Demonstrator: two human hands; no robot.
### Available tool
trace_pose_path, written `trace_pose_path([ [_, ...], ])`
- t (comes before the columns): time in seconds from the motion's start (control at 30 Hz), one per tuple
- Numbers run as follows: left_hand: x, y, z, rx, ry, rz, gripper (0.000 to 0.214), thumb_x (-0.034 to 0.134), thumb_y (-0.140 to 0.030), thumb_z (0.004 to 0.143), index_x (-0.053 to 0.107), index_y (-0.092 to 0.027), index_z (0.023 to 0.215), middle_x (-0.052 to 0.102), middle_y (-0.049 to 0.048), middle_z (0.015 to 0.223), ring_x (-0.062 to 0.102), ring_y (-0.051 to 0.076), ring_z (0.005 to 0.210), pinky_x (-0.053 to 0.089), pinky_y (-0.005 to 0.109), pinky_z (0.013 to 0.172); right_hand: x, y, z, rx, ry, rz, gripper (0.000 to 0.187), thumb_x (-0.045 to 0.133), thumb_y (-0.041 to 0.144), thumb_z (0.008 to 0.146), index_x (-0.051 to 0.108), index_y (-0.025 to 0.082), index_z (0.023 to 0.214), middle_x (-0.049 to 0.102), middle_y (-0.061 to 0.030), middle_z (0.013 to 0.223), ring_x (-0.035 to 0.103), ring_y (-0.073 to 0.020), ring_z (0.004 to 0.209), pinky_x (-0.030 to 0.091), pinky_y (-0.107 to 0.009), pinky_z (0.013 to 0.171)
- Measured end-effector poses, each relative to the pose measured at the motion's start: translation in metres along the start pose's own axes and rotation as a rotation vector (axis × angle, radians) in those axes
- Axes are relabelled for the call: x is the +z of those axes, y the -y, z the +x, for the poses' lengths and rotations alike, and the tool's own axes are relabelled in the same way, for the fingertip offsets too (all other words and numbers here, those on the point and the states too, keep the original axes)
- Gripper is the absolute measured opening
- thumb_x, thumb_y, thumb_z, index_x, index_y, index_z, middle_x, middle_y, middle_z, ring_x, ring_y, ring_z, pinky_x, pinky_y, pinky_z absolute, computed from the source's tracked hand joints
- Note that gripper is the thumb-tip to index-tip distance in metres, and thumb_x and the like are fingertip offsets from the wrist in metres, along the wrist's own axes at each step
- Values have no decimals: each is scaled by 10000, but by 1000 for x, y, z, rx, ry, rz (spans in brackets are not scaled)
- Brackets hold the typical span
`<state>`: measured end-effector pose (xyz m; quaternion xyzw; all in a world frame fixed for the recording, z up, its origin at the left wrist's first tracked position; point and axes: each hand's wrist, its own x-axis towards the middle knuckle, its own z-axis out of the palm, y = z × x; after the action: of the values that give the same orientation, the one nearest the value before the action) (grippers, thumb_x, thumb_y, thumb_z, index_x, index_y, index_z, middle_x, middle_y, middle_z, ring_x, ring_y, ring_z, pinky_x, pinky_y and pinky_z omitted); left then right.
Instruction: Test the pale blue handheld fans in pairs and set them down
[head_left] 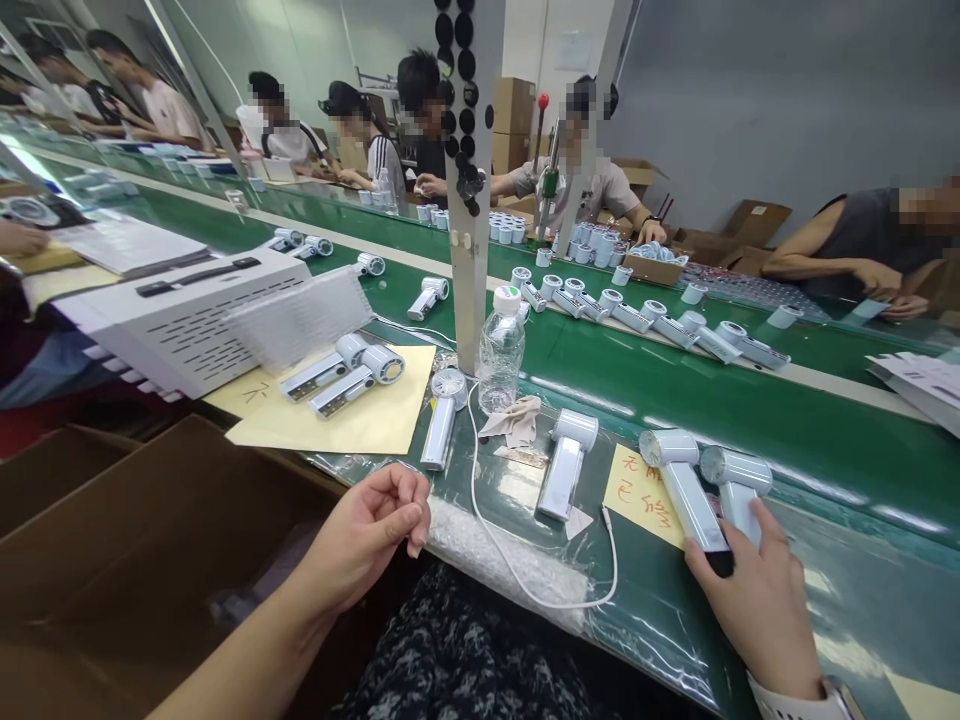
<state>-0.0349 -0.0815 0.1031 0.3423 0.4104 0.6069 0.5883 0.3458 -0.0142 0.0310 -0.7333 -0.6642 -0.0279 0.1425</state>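
Dark patterned cloth (465, 655) fills the bottom centre. Above it, the left hand (382, 525) is curled into a narrow grip. At lower right, the right hand (772, 595) touches two pale blue fans (693, 500) on the green worktop (652, 610); how firmly its grip closes, I cannot tell.

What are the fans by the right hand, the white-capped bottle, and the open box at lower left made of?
The fans look like plastic: their glossy shells catch highlights. The bottle seems thin plastic: clear, with rippled sides. The box is probably matte cardboard, given its plain brown walls.
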Motion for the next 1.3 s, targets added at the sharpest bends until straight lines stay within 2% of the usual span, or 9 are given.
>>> trace_pose_path([
  [0.17,0,-1,0,22,-30,28,340,876,-277,679,563,-145,669,559,-43,652,554,64,490,477,163,457,-2,1,-1,2,4,5,746,284,589,858,660,32,1184,307,-260,1508,422,-474,1320,389,-596,1054],
  [0.37,-2,-1,0,75,5,16,296,886,-276,663,621,-147,691,602,-22,707,591,80,539,508,172,486,-3,1,-1,30,26,16,740,309,600,849,659,50,1198,300,-242,1523,425,-468,1320,393,-594,1058],
  [0.6,-1,4,0,91,34,24,306,815,-278,764,560,-144,662,599,-34,638,559,59,472,473,154,463,2,-1,-1,-31,-48,9,752,270,586,868,673,25,1166,337,-274,1489,422,-464,1334,397,-607,1044],
  [0.9,-1,6,0,125,16,53,320,821,-270,756,536,-148,677,590,-48,634,555,54,466,464,142,453,6,-3,-2,-57,-88,4,733,295,571,882,664,24,1201,337,-282,1491,408,-452,1353,394,-602,1050],
  [1.03,-1,7,2,111,-12,58,345,849,-271,719,526,-154,683,583,-58,617,555,60,450,461,146,435,3,-2,-2,-26,-58,11,744,298,580,878,666,24,1206,340,-270,1501,438,-460,1322,413,-599,1036],
  [1.17,-5,7,3,91,-49,124,341,874,-324,680,578,-177,764,599,-55,591,566,80,461,486,170,455,2,-1,-2,-8,-46,12,749,293,590,878,666,32,1211,346,-261,1501,448,-460,1312,424,-599,1024],
  [1.3,-19,6,4,112,-97,341,294,830,-357,720,603,-190,806,633,-27,601,601,117,525,509,204,517,5,-3,-2,-62,-86,2,727,295,571,875,675,22,1161,340,-288,1489,418,-454,1345,399,-601,1044],
])
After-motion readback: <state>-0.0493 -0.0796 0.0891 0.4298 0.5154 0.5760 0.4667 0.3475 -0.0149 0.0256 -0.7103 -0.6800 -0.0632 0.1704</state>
